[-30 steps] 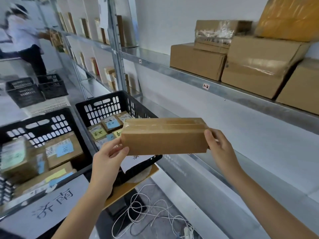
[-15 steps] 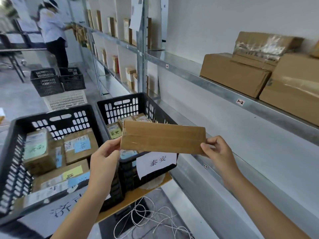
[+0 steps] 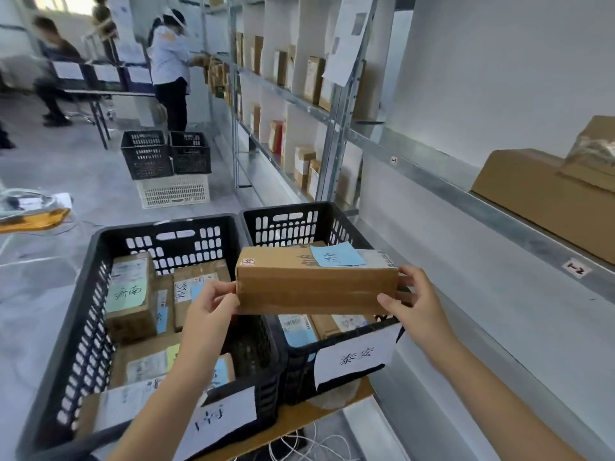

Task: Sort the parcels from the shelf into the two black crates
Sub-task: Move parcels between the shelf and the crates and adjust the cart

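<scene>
Two hands carry one brown parcel (image 3: 316, 287), level and lengthways, just above the right black crate (image 3: 286, 222). The left hand (image 3: 209, 304) pinches its left end, thumb on the near face and fingers curled behind. The right hand (image 3: 416, 304) grips the right end the same way. A blue note (image 3: 336, 256) lies face up on the parcel's top.

To do this step well, I would first check the blue note against the paper sign (image 3: 356, 359) on this crate's front; the note's writing is too blurred for me to read. If they agree, lower the parcel flat with the note uppermost onto the parcels below, and let go of both ends only once it rests. If not, carry it sideways to the left black crate (image 3: 100, 257).

The count:
- Two black crates sit side by side, touching, each with one white sign.
- At least four parcels lie in the left one, one with a green note (image 3: 128, 292).
- At least two show in the right one, though the held parcel hides most of it.
- On the shelf (image 3: 499, 207) to the right sit two cardboard boxes (image 3: 539, 197), one stacked on the other.
- Well apart, two more black crates (image 3: 166, 154) stand on one white crate (image 3: 173, 194).
</scene>
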`<state>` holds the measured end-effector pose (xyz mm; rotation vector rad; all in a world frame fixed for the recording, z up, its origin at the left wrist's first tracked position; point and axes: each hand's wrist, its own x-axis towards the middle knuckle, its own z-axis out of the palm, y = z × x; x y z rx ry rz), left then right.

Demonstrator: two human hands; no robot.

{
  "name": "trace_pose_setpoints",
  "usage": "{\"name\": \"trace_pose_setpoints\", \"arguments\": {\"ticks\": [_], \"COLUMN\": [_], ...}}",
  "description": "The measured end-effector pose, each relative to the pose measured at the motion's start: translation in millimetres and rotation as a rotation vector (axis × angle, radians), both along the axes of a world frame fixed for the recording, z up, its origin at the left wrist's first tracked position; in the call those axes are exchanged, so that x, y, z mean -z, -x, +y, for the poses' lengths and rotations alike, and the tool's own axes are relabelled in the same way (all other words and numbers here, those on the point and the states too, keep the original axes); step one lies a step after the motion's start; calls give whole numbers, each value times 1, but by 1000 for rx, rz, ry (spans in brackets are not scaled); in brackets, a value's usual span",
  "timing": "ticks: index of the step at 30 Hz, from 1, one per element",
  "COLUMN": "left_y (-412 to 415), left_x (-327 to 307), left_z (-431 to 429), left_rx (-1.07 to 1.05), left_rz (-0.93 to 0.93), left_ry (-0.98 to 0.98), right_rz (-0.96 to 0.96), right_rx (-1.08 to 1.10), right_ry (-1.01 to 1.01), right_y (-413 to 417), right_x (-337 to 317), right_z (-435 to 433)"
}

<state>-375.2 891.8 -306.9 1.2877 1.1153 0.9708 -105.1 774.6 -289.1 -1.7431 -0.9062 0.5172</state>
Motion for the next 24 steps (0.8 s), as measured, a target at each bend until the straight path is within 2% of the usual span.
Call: {"name": "trace_pose_setpoints", "arguments": {"ticks": [4, 9, 17, 24], "left_y": [10, 18, 38, 17], "left_x": [3, 9, 25, 29], "left_z": [22, 46, 80, 99], "left_rx": [-13, -3, -123, -125], "left_rz": [-30, -85, -193, -320], "left_ry": [5, -22, 37, 71], "right_rz": [139, 104, 113, 102], "right_rx": [-5, 4, -26, -96], "right_ry": [-18, 3, 76, 107], "right_y": [12, 25, 47, 38], "right_x": [-3, 4, 27, 31], "right_z": [24, 53, 93, 111]}}
